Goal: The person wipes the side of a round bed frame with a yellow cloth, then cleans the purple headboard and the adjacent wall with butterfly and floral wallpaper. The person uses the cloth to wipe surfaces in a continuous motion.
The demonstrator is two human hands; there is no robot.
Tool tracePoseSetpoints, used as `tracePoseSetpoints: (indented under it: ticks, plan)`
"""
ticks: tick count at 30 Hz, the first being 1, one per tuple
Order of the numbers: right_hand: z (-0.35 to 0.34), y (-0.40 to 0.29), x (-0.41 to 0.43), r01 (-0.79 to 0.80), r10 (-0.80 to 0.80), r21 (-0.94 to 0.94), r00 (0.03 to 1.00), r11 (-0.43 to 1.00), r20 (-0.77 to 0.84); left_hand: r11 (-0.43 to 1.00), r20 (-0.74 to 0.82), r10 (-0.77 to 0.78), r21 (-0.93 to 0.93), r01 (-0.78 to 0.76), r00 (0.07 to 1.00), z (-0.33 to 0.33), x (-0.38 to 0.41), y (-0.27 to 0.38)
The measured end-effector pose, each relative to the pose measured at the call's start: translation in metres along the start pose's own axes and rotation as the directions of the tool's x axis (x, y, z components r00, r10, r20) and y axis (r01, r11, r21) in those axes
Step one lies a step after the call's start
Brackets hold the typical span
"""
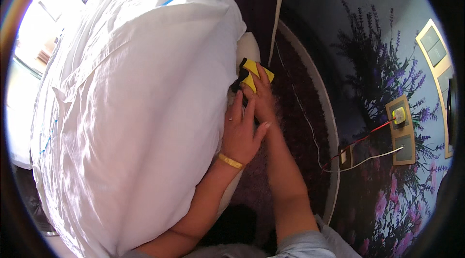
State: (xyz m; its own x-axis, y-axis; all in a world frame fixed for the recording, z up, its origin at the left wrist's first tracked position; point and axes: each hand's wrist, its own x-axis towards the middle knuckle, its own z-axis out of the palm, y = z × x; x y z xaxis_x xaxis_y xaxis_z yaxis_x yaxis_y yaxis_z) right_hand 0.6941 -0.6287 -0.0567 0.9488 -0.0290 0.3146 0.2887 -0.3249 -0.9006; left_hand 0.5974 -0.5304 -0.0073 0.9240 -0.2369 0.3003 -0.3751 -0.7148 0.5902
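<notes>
A yellow cloth with black edging (268, 73) is bunched in my right hand (262, 100), its fingers spread over the fabric beside the bed. My left hand (240, 127), with a ring and a yellow wristband, lies just below and left of it; its fingertips come close to my right hand and the dark part of the cloth, and whether they touch is unclear. Both hands are at the side of a bed under a large white duvet (152, 94). Behind the cloth shows a pale padded surface (249, 48), partly hidden by the duvet.
Dark purple carpet (250, 181) runs between bed and wall. Thin cables (305, 112) trail along it. On the right, a wall socket plate (403, 149) holds a plug with a red cord and a white cable. A pale pole or cord (278, 11) hangs by a dark curtain.
</notes>
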Motion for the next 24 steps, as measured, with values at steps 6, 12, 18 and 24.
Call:
tracePoseSetpoints:
  ticks: [6, 12, 18, 24]
  plan:
    - [0.008, 0.029, -0.01, -0.376, 0.41, 0.318, 0.911, 0.87, -0.042, 0.999, 0.031, 0.024, 0.022, -0.025, 0.999, -0.001, -0.002, -0.002]
    - [0.02, 0.003, -0.081, -0.095, 0.105, 0.072, 0.982, 0.993, -0.155, 0.999, 0.026, -0.011, -0.032, 0.012, 1.0, -0.005, -0.003, -0.001]
    - [0.007, 0.023, -0.01, -0.057, 0.068, 0.111, 0.993, 0.992, -0.096, 0.988, 0.029, -0.034, -0.147, 0.038, 0.999, -0.01, 0.001, 0.005]
    - [0.009, 0.015, -0.024, -0.552, 0.598, 0.32, 0.799, 0.77, -0.062, 0.98, 0.047, -0.083, -0.179, 0.09, 0.995, -0.016, 0.003, 0.001]
